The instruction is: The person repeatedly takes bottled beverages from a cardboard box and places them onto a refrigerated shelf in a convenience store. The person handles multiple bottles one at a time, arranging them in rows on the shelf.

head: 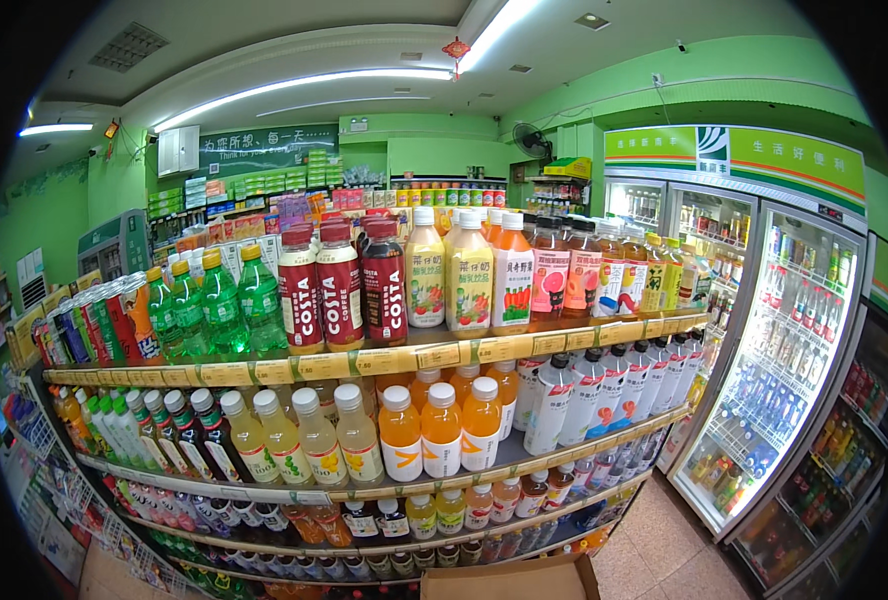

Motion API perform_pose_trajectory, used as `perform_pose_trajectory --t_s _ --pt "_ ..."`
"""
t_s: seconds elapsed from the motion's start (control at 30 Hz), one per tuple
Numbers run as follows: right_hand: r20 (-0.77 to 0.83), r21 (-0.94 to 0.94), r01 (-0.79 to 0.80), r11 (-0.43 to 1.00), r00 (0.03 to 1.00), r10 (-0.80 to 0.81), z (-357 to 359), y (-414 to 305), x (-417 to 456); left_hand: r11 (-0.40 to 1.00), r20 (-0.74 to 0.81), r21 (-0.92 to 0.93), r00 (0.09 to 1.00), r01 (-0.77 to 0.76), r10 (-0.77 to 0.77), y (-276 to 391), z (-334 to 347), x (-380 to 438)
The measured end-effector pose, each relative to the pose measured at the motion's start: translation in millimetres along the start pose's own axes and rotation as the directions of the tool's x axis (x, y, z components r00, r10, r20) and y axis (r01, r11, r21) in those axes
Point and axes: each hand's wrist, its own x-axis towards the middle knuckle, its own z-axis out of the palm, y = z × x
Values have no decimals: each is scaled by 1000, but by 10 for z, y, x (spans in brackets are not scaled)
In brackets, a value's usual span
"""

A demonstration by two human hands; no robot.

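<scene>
Both of my hands are out of view. Before me stands a shop shelf rack with a price-label strip (369,361) along its top tier. That tier holds green soda bottles (260,307) with yellow caps, dark red Costa coffee bottles (342,292), pale yellow drink bottles (471,277) and an orange drink bottle (512,277). On the tier below are white-capped orange drink bottles (441,427), cloudy yellow juice bottles (316,439) and black-capped white bottles (549,405). Smaller bottles (421,517) line the tier beneath. At the bottom edge lies a brown cardboard box (507,581), partly cut off.
Glass-door drink coolers (770,360) stand lit on the right, across the tiled floor (646,547). Wire baskets (113,532) hang or stand at the lower left. Farther back are stocked shelves (286,180) and a black fan (531,141) by the wall.
</scene>
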Motion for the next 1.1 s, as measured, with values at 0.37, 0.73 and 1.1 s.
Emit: perform_pose_trajectory --t_s 0.37,0.73,1.1 --pt "129 -54 243 969 963 -234 -1715 -377 594 907 -49 379 983 184 -179 379 -17 71" --pt "-913 -401 168 900 0 -407 -4864 -2117 1334 948 32 317 999 -27 18 821 -493 13" --pt "-957 -282 -38 959 75 -279 -4869 -2126 1226 943 86 254 966 217 -245 723 -413 16"
